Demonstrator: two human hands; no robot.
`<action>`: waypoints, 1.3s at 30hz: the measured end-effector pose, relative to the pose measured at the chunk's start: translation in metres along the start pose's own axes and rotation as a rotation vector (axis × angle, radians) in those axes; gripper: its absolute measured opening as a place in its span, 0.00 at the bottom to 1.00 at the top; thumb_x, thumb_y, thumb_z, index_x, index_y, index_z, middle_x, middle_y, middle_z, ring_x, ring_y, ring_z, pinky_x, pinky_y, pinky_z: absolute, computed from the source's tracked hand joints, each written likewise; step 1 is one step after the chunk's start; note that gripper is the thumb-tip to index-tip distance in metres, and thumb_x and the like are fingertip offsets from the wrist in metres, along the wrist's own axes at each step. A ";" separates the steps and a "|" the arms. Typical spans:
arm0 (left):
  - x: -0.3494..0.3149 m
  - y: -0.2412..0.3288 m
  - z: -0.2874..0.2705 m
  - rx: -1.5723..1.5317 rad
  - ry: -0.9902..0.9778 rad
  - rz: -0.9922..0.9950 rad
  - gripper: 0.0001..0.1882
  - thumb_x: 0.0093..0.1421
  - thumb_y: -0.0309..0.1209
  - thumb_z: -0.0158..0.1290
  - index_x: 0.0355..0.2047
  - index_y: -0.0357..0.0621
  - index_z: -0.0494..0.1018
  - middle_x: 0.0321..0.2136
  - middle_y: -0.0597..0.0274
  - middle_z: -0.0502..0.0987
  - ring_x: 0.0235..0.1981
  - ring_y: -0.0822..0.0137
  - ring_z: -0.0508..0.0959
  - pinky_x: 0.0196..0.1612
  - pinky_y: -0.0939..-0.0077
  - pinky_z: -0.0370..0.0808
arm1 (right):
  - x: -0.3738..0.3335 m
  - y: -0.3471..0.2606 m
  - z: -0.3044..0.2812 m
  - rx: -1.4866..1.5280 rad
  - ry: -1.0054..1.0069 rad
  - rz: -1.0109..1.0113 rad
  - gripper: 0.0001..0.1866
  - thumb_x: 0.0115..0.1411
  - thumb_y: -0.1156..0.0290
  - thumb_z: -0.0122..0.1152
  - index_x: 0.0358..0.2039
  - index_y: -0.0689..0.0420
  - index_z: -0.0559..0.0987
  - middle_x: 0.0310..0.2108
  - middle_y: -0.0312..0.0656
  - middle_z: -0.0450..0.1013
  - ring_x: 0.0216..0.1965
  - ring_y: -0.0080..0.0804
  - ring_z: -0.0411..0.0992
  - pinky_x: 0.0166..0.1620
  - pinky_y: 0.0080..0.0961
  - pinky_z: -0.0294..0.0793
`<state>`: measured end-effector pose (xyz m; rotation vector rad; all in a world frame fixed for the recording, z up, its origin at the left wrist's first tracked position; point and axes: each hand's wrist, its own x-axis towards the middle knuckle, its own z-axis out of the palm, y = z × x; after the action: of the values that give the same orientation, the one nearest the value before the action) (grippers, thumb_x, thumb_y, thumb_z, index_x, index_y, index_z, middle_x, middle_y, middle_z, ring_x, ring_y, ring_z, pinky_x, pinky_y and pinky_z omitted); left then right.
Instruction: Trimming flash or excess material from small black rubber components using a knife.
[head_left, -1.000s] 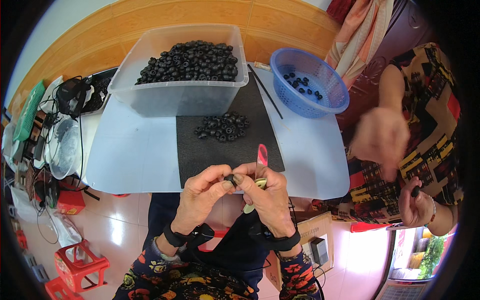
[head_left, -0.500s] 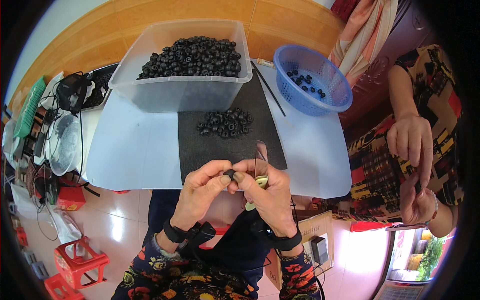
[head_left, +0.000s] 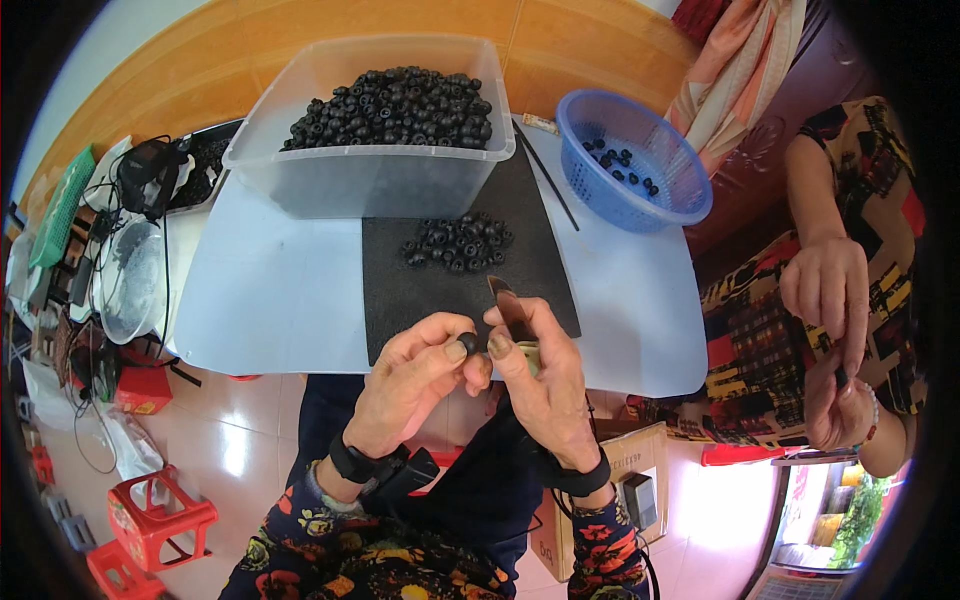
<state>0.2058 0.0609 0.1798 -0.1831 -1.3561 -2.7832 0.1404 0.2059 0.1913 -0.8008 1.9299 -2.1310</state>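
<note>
My left hand [head_left: 408, 385] pinches a small round black piece [head_left: 468, 343] between thumb and fingers, above the table's front edge. Close on its right, my right hand [head_left: 550, 392] is closed round a small knife [head_left: 513, 312] with a pale yellow-green handle, the blade pointing up and away from me. The right thumb lies close to the black piece, with a narrow gap between. Beyond both hands, a heap of similar black pieces [head_left: 458, 243], several showing a hole, rests on a dark mat [head_left: 400, 298].
Behind the heap stands a clear plastic bin [head_left: 350, 185] full of black pieces. A blue basket [head_left: 640, 207] at the far right holds several more; a thin black rod [head_left: 548, 180] lies beside it. At right, another person's hands [head_left: 830, 290] hold something small and dark. Red stools [head_left: 165, 515] stand lower left.
My hands have drawn slightly apart, with the black piece staying in my left fingers. The knife blade has tipped to the left and turned, and now looks darker.
</note>
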 end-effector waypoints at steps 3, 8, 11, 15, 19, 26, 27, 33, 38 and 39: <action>-0.001 -0.001 -0.002 0.025 0.042 0.027 0.10 0.65 0.27 0.43 0.43 0.36 0.67 0.32 0.60 0.73 0.34 0.71 0.73 0.41 0.76 0.70 | -0.002 0.000 0.002 -0.135 -0.058 -0.039 0.10 0.56 0.69 0.61 0.32 0.63 0.72 0.22 0.36 0.70 0.22 0.18 0.67 0.27 0.18 0.67; -0.001 -0.011 0.001 0.087 0.087 0.113 0.09 0.65 0.29 0.43 0.43 0.40 0.67 0.38 0.63 0.72 0.41 0.73 0.72 0.46 0.74 0.70 | -0.005 0.003 0.002 -0.318 -0.047 -0.087 0.12 0.55 0.67 0.64 0.26 0.59 0.70 0.20 0.37 0.68 0.21 0.23 0.67 0.25 0.20 0.67; -0.002 -0.014 -0.001 0.110 0.099 0.097 0.09 0.66 0.29 0.43 0.43 0.39 0.67 0.38 0.63 0.72 0.42 0.73 0.72 0.48 0.75 0.69 | -0.004 0.006 0.005 -0.374 -0.002 -0.141 0.13 0.54 0.66 0.64 0.24 0.59 0.70 0.20 0.39 0.68 0.20 0.28 0.68 0.24 0.23 0.68; 0.000 -0.017 -0.003 0.139 0.097 0.121 0.09 0.66 0.29 0.43 0.43 0.39 0.66 0.38 0.63 0.72 0.42 0.73 0.72 0.48 0.75 0.69 | -0.004 0.003 0.005 -0.503 0.020 -0.187 0.14 0.54 0.64 0.63 0.24 0.59 0.70 0.20 0.39 0.68 0.19 0.31 0.69 0.23 0.25 0.68; -0.001 -0.017 -0.004 0.254 0.110 0.112 0.10 0.66 0.30 0.43 0.46 0.39 0.64 0.39 0.64 0.71 0.42 0.74 0.72 0.49 0.76 0.68 | -0.005 0.003 0.004 -0.533 0.027 -0.188 0.13 0.55 0.64 0.62 0.25 0.59 0.70 0.19 0.40 0.68 0.18 0.32 0.69 0.22 0.26 0.68; -0.001 -0.014 -0.006 0.355 0.096 0.131 0.12 0.66 0.30 0.44 0.47 0.38 0.63 0.39 0.67 0.69 0.43 0.76 0.69 0.50 0.77 0.67 | -0.004 0.002 0.004 -0.535 -0.043 -0.118 0.15 0.58 0.62 0.60 0.27 0.59 0.69 0.19 0.42 0.69 0.18 0.32 0.70 0.22 0.25 0.68; -0.001 -0.013 -0.005 0.353 0.096 0.132 0.12 0.66 0.30 0.44 0.47 0.38 0.63 0.39 0.67 0.69 0.43 0.76 0.69 0.50 0.77 0.67 | -0.004 0.002 0.004 -0.542 -0.035 -0.137 0.15 0.58 0.61 0.59 0.27 0.59 0.69 0.19 0.41 0.69 0.18 0.32 0.70 0.21 0.25 0.68; 0.001 -0.015 -0.004 0.380 0.115 0.125 0.11 0.66 0.30 0.44 0.44 0.36 0.65 0.36 0.67 0.67 0.41 0.77 0.68 0.47 0.78 0.67 | -0.003 0.001 0.003 -0.575 -0.007 -0.207 0.14 0.59 0.62 0.59 0.26 0.59 0.69 0.18 0.41 0.68 0.17 0.32 0.69 0.21 0.26 0.67; 0.000 -0.013 -0.007 0.496 0.157 0.116 0.10 0.66 0.29 0.44 0.43 0.35 0.65 0.35 0.66 0.67 0.40 0.76 0.68 0.45 0.79 0.67 | -0.002 0.002 0.006 -0.630 0.016 -0.238 0.14 0.58 0.62 0.59 0.25 0.58 0.69 0.18 0.40 0.68 0.17 0.33 0.68 0.20 0.26 0.67; 0.000 -0.014 -0.007 0.495 0.156 0.115 0.10 0.66 0.29 0.44 0.43 0.35 0.65 0.35 0.66 0.67 0.40 0.76 0.68 0.45 0.79 0.67 | -0.002 0.004 0.006 -0.644 0.025 -0.256 0.14 0.58 0.62 0.59 0.25 0.58 0.69 0.18 0.40 0.68 0.16 0.33 0.68 0.20 0.27 0.67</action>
<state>0.2041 0.0641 0.1650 -0.0230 -1.8613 -2.2286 0.1444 0.2015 0.1873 -1.1767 2.6957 -1.6178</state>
